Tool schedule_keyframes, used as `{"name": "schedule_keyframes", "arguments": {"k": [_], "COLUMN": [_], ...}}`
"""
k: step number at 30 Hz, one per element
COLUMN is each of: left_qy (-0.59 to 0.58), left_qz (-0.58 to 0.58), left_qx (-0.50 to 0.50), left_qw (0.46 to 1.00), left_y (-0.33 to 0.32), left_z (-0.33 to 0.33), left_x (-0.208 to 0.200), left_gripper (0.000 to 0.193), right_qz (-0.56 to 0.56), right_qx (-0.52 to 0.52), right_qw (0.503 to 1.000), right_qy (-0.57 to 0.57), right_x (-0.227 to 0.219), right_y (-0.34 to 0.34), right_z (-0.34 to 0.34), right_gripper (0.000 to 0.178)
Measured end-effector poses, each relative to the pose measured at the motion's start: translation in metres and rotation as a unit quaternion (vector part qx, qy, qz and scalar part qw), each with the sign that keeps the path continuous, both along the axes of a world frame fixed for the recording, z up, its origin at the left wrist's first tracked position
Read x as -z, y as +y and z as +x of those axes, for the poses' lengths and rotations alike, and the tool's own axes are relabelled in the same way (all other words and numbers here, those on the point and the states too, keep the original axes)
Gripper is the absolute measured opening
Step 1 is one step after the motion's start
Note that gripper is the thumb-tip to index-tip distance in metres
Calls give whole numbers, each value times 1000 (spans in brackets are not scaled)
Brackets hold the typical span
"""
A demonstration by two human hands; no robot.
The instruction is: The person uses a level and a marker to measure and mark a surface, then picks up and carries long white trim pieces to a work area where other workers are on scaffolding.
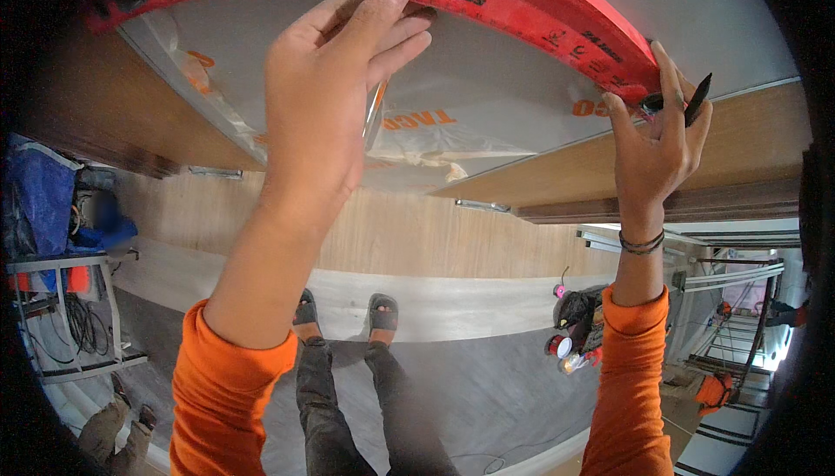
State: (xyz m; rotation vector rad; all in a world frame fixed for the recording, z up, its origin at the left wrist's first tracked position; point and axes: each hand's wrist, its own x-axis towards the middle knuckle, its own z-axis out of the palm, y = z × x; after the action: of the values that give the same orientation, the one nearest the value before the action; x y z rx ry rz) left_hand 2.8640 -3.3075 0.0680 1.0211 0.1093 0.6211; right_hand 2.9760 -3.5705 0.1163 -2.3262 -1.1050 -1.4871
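Note:
A long red spirit level (539, 10) spans the top of the view, lying along a grey panel partly covered with clear printed film (417, 141). My left hand (326, 67) grips its lower edge near the middle, thumb on the red face and the other fingers bent below. Beside that palm shows a thin shiny strip (375, 115), mostly hidden, so I cannot tell what it is or whether I hold it. At the level's right end, my right hand (657, 141) closes thumb and fingers around it. A dark pointed marking tool (698, 99) sticks out between those fingers.
Brown wooden panels (609, 167) flank the film-covered surface. Wood-look floor (365, 224) meets a pale strip and grey flooring at my sandalled feet. A metal stand (70, 319) with cables is at left, near another person's legs (117, 428). Tools and a bag (578, 324) lie at right.

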Motion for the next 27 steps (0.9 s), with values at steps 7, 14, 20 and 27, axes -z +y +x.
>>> {"name": "schedule_keyframes", "arguments": {"k": [7, 14, 20, 27], "left_qy": [-18, -28, -29, 61], "left_qz": [-28, -43, -43, -49], "left_qx": [12, 12, 8, 12], "left_qw": [999, 999, 999, 997], "left_y": [-5, -8, -9, -17], "left_z": [-2, -2, -2, -6], "left_x": [-5, -8, -8, -29], "left_gripper": [27, 24, 21, 26], "right_qz": [13, 20, 13, 15], "right_qx": [-12, -25, -14, -10], "right_qw": [1000, 999, 1000, 1000], "right_qy": [21, 19, 17, 17], "right_x": [1, 0, 1, 1], "right_y": [0, 1, -1, 0], "right_z": [-2, 0, 1, 0], "right_gripper": [73, 72, 73, 75]}}
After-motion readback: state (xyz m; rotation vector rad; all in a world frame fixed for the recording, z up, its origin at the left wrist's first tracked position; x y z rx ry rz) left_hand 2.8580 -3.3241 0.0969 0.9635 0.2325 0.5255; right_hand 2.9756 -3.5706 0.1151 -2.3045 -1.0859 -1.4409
